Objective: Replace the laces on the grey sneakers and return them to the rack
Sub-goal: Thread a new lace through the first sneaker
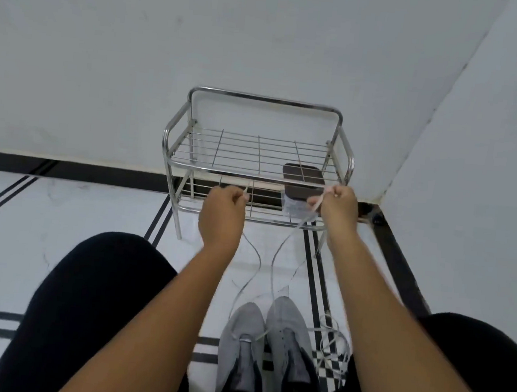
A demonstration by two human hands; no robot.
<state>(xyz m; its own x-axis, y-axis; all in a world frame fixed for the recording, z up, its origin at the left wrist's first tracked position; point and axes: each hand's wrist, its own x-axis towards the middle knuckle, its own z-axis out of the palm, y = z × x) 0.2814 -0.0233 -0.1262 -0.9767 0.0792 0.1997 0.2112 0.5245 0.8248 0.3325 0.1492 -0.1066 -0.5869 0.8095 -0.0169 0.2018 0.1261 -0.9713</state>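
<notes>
Looks like a home, likely an entry corner or hallway. Plain pale walls (pixel 264 40) meeting at a corner on the right, white floor tiles (pixel 78 205) with black stripe borders, and a small two-tier chrome wire shoe rack (pixel 189 146) against the far wall, with grey sneakers (pixel 268 353) on the near floor.

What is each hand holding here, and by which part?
One white lace, threaded through the left sneaker. The left hand pinches one end, the right hand the other, both raised in front of the rack.
</notes>
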